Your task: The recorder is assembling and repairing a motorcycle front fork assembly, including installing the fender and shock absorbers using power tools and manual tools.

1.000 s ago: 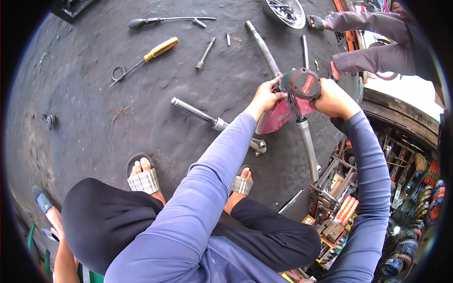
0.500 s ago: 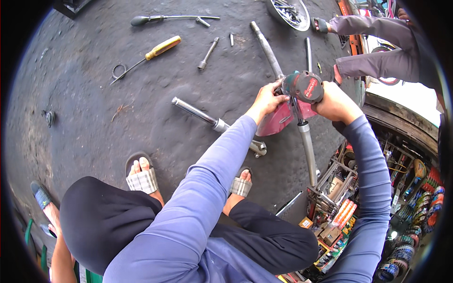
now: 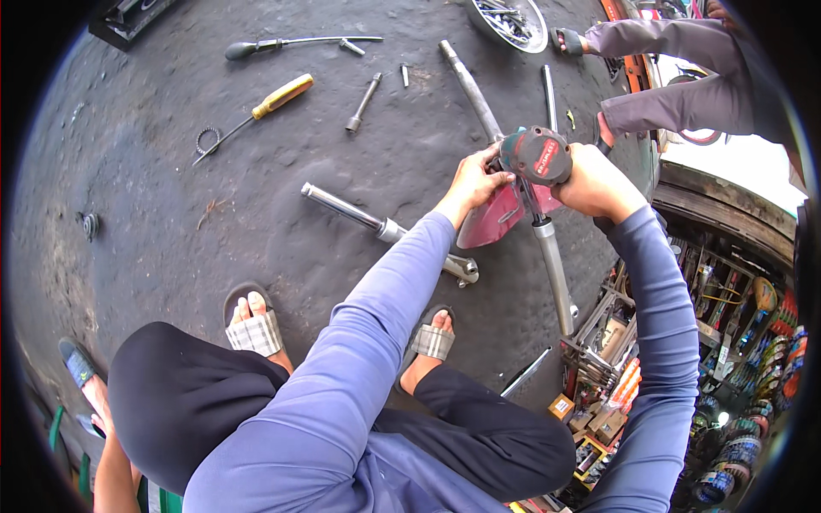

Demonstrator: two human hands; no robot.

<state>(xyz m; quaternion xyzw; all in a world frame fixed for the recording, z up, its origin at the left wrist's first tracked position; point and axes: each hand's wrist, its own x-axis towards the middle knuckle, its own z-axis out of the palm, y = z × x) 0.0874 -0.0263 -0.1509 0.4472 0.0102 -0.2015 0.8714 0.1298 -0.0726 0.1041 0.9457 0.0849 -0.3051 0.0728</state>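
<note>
My right hand (image 3: 597,181) grips a dark teal and black power tool (image 3: 535,156) held head-down over a front fork assembly. My left hand (image 3: 472,179) is closed on the metal clamp of that assembly, just under the tool's left side, its thumb pointing right. The long steering stem (image 3: 466,79) reaches toward the top of the view, and a silver fork leg (image 3: 553,265) extends toward me. Beneath both hands lies a worn pink fender (image 3: 487,224), partly hidden. A loose fork leg (image 3: 342,205) rests left of it, passing under my left forearm.
A yellow screwdriver (image 3: 280,97), a long black-handled tool (image 3: 243,50), bolts (image 3: 366,98) and a bowl of hardware (image 3: 535,28) lie on the dark ground. Another person's trousered legs (image 3: 676,107) are top right, another's foot (image 3: 81,372) lower left. Crowded tool racks (image 3: 723,350) stand right.
The tool and both hands sit slightly farther left in the picture than half a second ago, as do several surrounding items. Both grips look unchanged.
</note>
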